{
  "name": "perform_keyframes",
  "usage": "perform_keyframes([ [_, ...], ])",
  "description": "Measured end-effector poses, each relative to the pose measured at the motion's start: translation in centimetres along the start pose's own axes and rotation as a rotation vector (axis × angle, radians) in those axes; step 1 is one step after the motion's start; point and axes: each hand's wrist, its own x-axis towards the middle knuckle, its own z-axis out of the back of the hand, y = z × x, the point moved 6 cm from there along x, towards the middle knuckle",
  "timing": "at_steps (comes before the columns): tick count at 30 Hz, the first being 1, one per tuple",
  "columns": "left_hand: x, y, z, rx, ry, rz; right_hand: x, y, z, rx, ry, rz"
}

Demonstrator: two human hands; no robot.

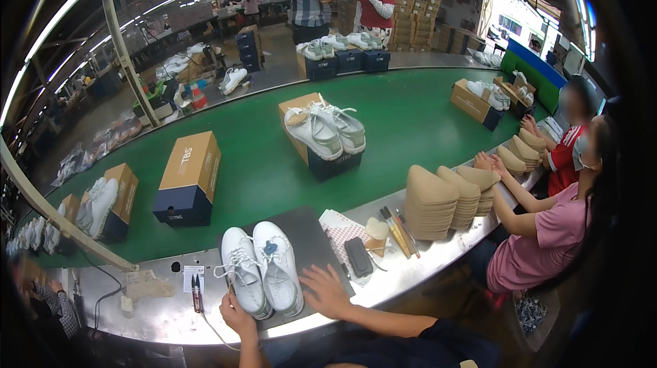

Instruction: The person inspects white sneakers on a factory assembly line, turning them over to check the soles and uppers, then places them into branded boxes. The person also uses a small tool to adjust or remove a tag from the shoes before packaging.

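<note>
The two white shoes (pixel 260 269) point toward 12 o'clock (side by side). The left hand (pixel 236 313) touches their heels, fingers hidden; the open right hand (pixel 327 289) lies flat at 3 o'clock.

Left hand (pixel 236 314) fingers hidden behind heel of white sneakers (pixel 260 269). Right forearm cut off at lower picture edge. Items along far-left conveyor (pixel 410 121) edge too small, blurred to identify.

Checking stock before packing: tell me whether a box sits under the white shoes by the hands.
No, the white shoes lie on a dark mat.
</note>
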Motion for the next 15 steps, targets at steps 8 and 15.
perform_keyframes([
  [8,-0.3,-0.8,0.0,-0.071,0.097,-0.022,1.0,0.7,0.5,0.047,-0.207,-0.228],
  [15,0.6,-0.8,1.4,-0.486,0.334,0.165,2.2,0.9,-1.2,0.459,-0.175,-0.511],
])
